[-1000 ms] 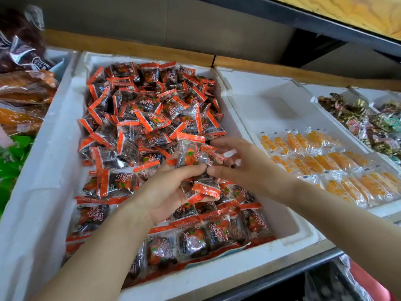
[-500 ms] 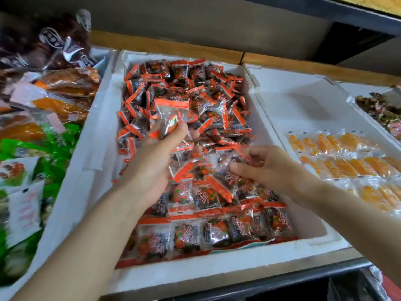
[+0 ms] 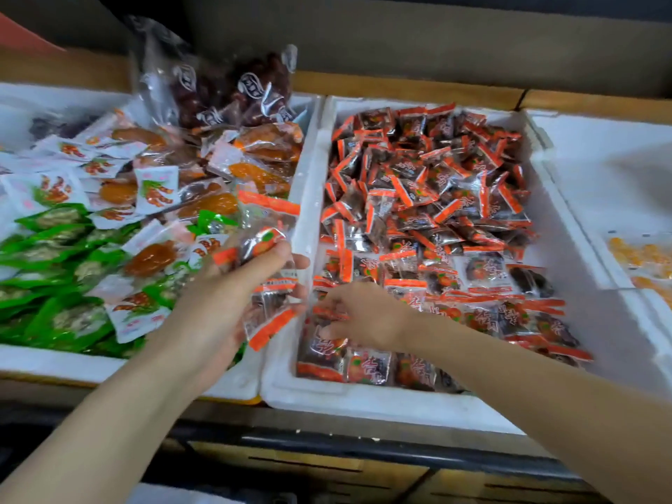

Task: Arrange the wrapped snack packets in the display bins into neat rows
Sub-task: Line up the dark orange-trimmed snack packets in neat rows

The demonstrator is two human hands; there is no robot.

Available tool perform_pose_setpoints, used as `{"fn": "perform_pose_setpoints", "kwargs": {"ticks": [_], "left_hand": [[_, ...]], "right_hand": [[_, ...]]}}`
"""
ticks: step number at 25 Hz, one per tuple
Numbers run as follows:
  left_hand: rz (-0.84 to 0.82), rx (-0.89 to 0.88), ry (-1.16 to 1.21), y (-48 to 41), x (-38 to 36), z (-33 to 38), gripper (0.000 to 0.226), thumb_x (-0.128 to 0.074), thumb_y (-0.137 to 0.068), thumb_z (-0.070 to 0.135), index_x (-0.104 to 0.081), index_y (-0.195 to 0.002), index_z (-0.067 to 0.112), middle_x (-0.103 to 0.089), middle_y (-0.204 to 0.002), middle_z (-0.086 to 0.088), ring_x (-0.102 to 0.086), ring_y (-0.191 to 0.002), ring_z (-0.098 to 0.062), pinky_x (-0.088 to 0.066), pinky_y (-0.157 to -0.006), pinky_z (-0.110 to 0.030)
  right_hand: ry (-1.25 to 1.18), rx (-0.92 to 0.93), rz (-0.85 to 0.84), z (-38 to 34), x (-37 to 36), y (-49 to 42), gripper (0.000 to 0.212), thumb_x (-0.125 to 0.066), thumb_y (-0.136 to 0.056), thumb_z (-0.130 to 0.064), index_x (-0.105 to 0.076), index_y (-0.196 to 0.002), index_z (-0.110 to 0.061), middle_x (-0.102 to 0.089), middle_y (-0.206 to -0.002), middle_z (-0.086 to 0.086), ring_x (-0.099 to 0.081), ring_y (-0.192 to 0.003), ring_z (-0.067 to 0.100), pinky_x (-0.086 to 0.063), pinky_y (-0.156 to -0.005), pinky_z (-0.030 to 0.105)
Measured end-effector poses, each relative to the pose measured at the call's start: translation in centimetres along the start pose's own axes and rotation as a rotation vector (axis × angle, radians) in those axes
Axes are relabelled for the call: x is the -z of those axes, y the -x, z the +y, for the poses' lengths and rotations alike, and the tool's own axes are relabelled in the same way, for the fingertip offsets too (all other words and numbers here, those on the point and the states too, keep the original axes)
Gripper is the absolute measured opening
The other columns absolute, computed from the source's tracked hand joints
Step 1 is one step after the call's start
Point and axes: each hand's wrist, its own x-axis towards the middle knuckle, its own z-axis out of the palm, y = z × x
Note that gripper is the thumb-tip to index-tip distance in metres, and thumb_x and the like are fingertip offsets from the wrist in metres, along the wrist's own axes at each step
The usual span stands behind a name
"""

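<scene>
A white foam bin (image 3: 309, 198) holds a loose heap of clear snack packets with orange ends (image 3: 429, 191), and flatter rows of them along its front (image 3: 483, 314). My left hand (image 3: 232, 296) grips a stack of these packets (image 3: 267, 271) over the bin's left wall. My right hand (image 3: 360, 314) reaches into the bin's front left corner, its curled fingers pinching a packet (image 3: 323, 343) there.
On the left another foam bin (image 3: 54, 361) holds green packets (image 3: 54, 249), white packets and orange dried fruit bags, with dark bags (image 3: 225, 92) behind. At the right a third bin (image 3: 600, 169) holds yellow packets (image 3: 643, 256). A dark shelf front runs below.
The camera has swung left. My left hand moved with its packets from above the heap to the bin's left wall. My right hand moved from the middle to the front left corner.
</scene>
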Motion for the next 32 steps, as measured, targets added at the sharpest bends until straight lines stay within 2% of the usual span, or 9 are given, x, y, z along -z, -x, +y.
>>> {"fn": "perform_pose_setpoints", "kwargs": {"ticks": [3, 5, 8, 11, 14, 17, 24, 28, 32], "left_hand": [[-0.047, -0.013, 0.006, 2.3, -0.5, 0.2, 0.046, -0.069, -0.052, 0.036, -0.067, -0.091, 0.010, -0.074, -0.079, -0.004, -0.067, -0.057, -0.018, -0.059, -0.056, -0.038], [-0.041, 0.010, 0.015, 2.8, -0.6, -0.3, 0.030, -0.069, -0.054, 0.033, -0.072, -0.080, 0.017, -0.074, -0.080, -0.007, -0.067, -0.057, -0.021, -0.059, -0.058, -0.038], [-0.029, 0.027, -0.035, 3.0, -0.7, -0.7, 0.022, -0.069, -0.057, 0.032, -0.074, -0.076, 0.022, -0.074, -0.080, -0.005, -0.068, -0.059, -0.022, -0.057, -0.063, -0.036], [0.049, -0.106, -0.246, 3.8, -0.5, -1.5, 0.014, -0.067, -0.082, 0.022, -0.063, -0.095, 0.027, -0.067, -0.072, 0.012, -0.062, -0.065, -0.010, -0.052, -0.059, -0.023], [0.113, -0.444, -0.938, 5.8, 0.1, -2.1, 0.035, -0.056, -0.090, 0.036, -0.038, -0.119, 0.042, -0.045, -0.078, 0.020, -0.047, -0.075, -0.001, -0.037, -0.061, -0.014], [0.005, -0.529, -1.120, 7.0, -0.5, -2.2, 0.059, -0.061, -0.087, 0.032, -0.017, -0.125, 0.047, -0.029, -0.099, 0.024, -0.038, -0.099, 0.002, -0.038, -0.079, -0.011], [-0.115, -0.293, -0.777, 8.2, -1.2, -1.6, 0.060, -0.071, -0.081, 0.031, -0.019, -0.109, 0.044, -0.038, -0.109, 0.016, -0.043, -0.094, 0.020, -0.033, -0.071, 0.005], [0.019, -0.182, -0.502, 6.4, -0.6, -2.4, 0.039, -0.054, -0.089, -0.004, -0.039, -0.103, 0.029, -0.047, -0.092, 0.003, -0.050, -0.079, -0.012, -0.040, -0.062, -0.004], [-0.038, -0.250, -0.549, 6.2, -1.2, -1.8, 0.031, -0.061, -0.088, 0.024, -0.042, -0.105, 0.041, -0.060, -0.101, 0.008, -0.061, -0.085, 0.000, -0.047, -0.071, -0.009]], "right_hand": [[-0.015, -0.009, -0.064, -0.1, -0.1, 0.0, 0.030, -0.068, -0.085, -0.027, -0.064, -0.105, -0.006, -0.063, -0.098, 0.007, -0.051, -0.086, 0.015, -0.031, -0.060, 0.025], [-0.083, -0.004, -0.136, -0.4, 0.0, 0.0, 0.021, -0.068, -0.085, -0.024, -0.067, -0.101, -0.011, -0.064, -0.095, 0.003, -0.055, -0.090, 0.016, -0.039, -0.071, 0.018], [0.023, 0.031, -0.162, -1.0, -0.2, 0.4, 0.019, -0.063, -0.088, -0.023, -0.062, -0.104, -0.013, -0.062, -0.105, 0.006, -0.057, -0.100, 0.021, -0.044, -0.088, 0.033], [0.182, 0.055, 0.098, -1.8, -0.3, 1.6, 0.036, -0.054, -0.092, -0.010, -0.049, -0.127, -0.015, -0.054, -0.117, 0.006, -0.055, -0.103, 0.018, -0.046, -0.088, 0.032], [-0.538, -0.009, 0.190, -5.0, 1.1, 4.8, 0.023, -0.040, -0.100, -0.025, -0.059, -0.105, -0.011, -0.066, -0.091, 0.011, -0.063, -0.066, 0.009, -0.055, -0.061, 0.024], [-0.957, -0.100, -0.069, -6.7, 3.1, 7.4, 0.045, -0.047, -0.088, -0.044, -0.065, -0.101, -0.005, -0.070, -0.093, 0.019, -0.068, -0.080, 0.023, -0.058, -0.063, 0.024], [-0.824, -0.122, 0.084, -3.8, 5.7, 9.8, 0.025, -0.058, -0.084, -0.009, -0.066, -0.107, -0.013, -0.073, -0.087, 0.005, -0.069, -0.077, 0.014, -0.053, -0.065, 0.020], [-0.380, -0.145, 0.427, -0.1, 6.5, 8.8, 0.009, -0.071, -0.080, -0.013, -0.070, -0.085, -0.020, -0.071, -0.081, 0.000, -0.068, -0.079, 0.018, -0.053, -0.072, 0.027], [0.122, 0.047, 0.606, 1.8, 5.1, 9.1, 0.010, -0.075, -0.074, -0.028, -0.069, -0.082, -0.028, -0.067, -0.080, -0.015, -0.061, -0.074, 0.003, -0.049, -0.064, 0.021]]}}
